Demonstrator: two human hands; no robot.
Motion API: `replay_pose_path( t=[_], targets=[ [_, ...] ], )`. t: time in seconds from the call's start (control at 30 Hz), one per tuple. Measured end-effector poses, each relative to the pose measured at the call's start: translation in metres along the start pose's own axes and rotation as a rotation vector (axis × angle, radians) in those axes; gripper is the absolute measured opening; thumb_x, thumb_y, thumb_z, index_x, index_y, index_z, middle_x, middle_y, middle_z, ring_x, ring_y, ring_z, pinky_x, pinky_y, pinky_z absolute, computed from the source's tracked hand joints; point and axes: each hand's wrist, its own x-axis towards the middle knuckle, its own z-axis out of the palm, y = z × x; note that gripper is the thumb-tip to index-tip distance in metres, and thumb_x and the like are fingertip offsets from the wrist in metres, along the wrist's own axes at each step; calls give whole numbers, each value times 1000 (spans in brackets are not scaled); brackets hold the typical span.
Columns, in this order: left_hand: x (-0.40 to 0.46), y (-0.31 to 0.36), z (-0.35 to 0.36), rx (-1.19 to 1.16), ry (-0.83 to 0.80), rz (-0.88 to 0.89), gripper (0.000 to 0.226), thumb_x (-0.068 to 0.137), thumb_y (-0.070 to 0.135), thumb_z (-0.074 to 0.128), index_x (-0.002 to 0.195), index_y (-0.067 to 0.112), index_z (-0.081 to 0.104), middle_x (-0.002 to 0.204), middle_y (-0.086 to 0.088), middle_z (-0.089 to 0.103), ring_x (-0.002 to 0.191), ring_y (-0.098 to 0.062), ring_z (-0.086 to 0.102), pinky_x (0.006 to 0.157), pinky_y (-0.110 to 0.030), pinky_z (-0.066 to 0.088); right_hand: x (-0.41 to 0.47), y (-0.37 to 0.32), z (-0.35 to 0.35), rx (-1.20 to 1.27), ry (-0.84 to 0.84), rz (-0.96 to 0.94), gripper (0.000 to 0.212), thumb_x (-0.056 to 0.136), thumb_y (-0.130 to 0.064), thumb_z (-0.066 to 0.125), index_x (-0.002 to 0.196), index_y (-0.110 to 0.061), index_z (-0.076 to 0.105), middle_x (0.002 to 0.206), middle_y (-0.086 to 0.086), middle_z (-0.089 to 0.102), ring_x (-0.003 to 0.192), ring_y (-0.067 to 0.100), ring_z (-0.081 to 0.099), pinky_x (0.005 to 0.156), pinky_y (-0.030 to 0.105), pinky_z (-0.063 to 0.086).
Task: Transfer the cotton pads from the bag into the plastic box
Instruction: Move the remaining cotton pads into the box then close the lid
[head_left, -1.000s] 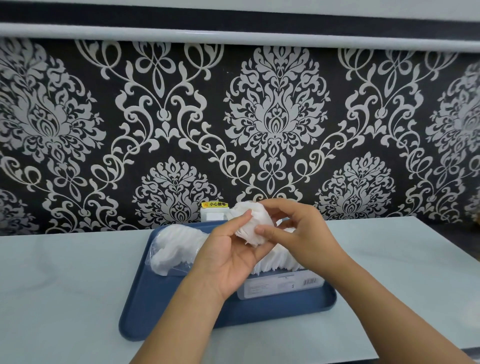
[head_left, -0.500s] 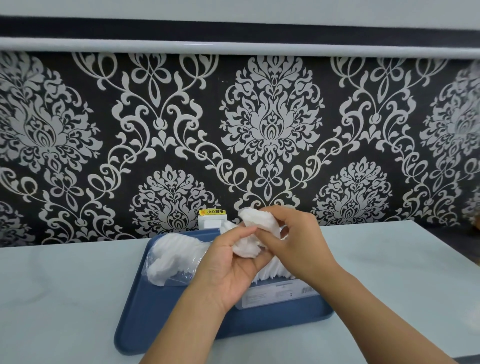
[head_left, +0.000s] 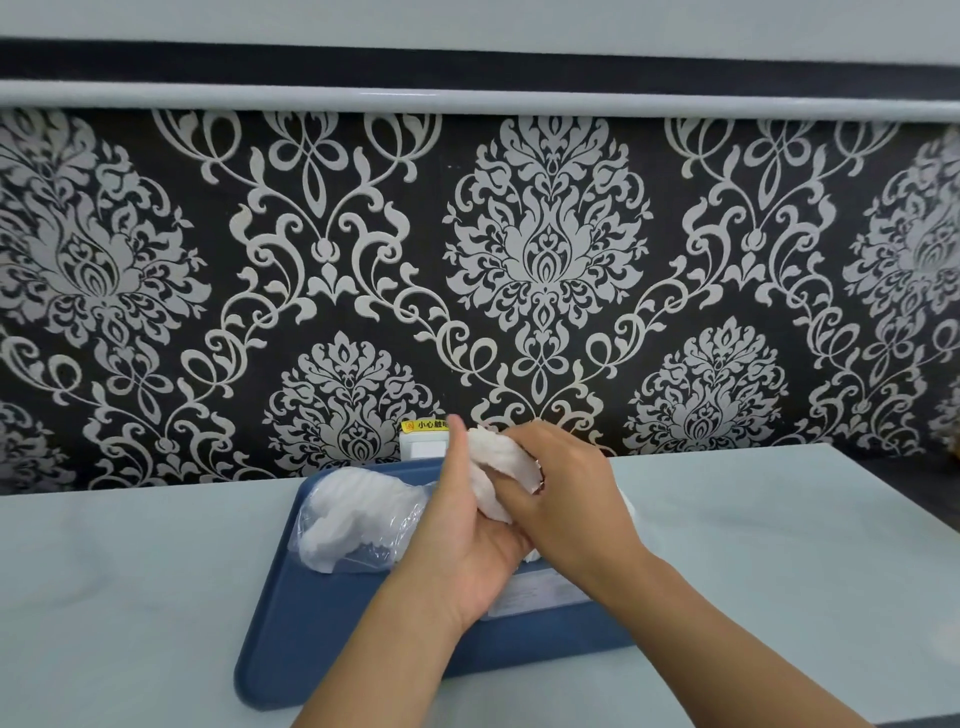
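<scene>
Here, one bunch of cotton pads (head_left: 501, 480) is gripped between two hands: the left hand (head_left: 462, 540) cups it, thumb raised, and the right hand (head_left: 566, 499) curls round it. One clear bag (head_left: 358, 519) of pads and one plastic box (head_left: 540, 592), mostly hidden, are seen on one blue tray (head_left: 322, 649) on a pale table (head_left: 130, 597), backed by damask wallpaper (head_left: 545, 260).

Two hands work above one blue tray (head_left: 291, 644) — the left hand (head_left: 467, 540) and the right hand (head_left: 571, 499), sharing one bunch of cotton pads (head_left: 498, 467). One clear bag (head_left: 358, 519) of pads lies on the tray, and one plastic box (head_left: 540, 592) shows partly under the hands. The single pads are too many and too tightly packed to count — on the wall sits one white socket (head_left: 423, 447) with one yellow label (head_left: 423, 425).
</scene>
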Motion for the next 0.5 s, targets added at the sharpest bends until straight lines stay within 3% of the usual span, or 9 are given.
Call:
replay_pose_path(
  t=[0.07, 0.17, 0.23, 0.3, 0.37, 0.43, 0.5],
  targets=[
    [2, 2, -2, -49, -1, -17, 74, 93, 67, 44, 132, 7, 61, 126, -19, 69, 118, -30, 67, 103, -43, 50, 0, 0, -1, 38, -3, 0, 11, 86, -28, 66, 95, -21, 66, 87, -10, 66, 82, 9, 60, 72, 31, 50],
    [4, 5, -5, -77, 16, -17, 64, 95, 55, 52, 131, 3, 61, 121, -21, 71, 112, -31, 70, 93, -43, 57, 0, 1, -9, 212, -90, -47, 19, 84, -27, 70, 101, -20, 69, 96, -11, 67, 91, 11, 63, 75, 20, 47],
    [4, 7, -9, -59, 7, -43, 60, 93, 51, 58, 128, 3, 62, 117, -22, 71, 111, -33, 69, 93, -44, 58, -1, 8, -16, 394, -172, 25, 24, 79, -26, 73, 102, -21, 70, 115, -10, 66, 109, 12, 62, 87, 21, 46],
    [4, 9, -13, -33, -10, -93, 54, 89, 44, 66, 124, 4, 65, 111, -21, 71, 104, -33, 67, 95, -46, 56, 1, 16, -22, 516, -276, 137, 25, 75, -25, 77, 97, -22, 67, 131, -14, 61, 122, 10, 58, 99, 31, 46],
    [4, 9, -15, 32, -45, -156, 52, 85, 40, 71, 122, 5, 67, 113, -21, 69, 103, -31, 67, 96, -48, 55, 3, 24, -25, 621, -374, 183, 31, 75, -14, 82, 96, -14, 60, 124, -8, 66, 113, 12, 64, 93, 37, 50],
    [2, 7, -14, 103, -71, -201, 51, 85, 38, 72, 121, 3, 68, 119, -20, 70, 105, -31, 69, 94, -48, 56, 3, 25, -26, 733, -453, 197, 46, 75, -3, 84, 107, -5, 51, 101, 6, 70, 93, 17, 66, 76, 33, 54],
    [1, 4, -10, 152, -78, -220, 47, 87, 37, 71, 118, 2, 69, 119, -21, 71, 104, -33, 71, 91, -48, 57, 2, 23, -26, 755, -510, 206, 65, 72, 2, 87, 123, -12, 49, 96, 12, 70, 86, 22, 68, 73, 34, 56]
  ],
)
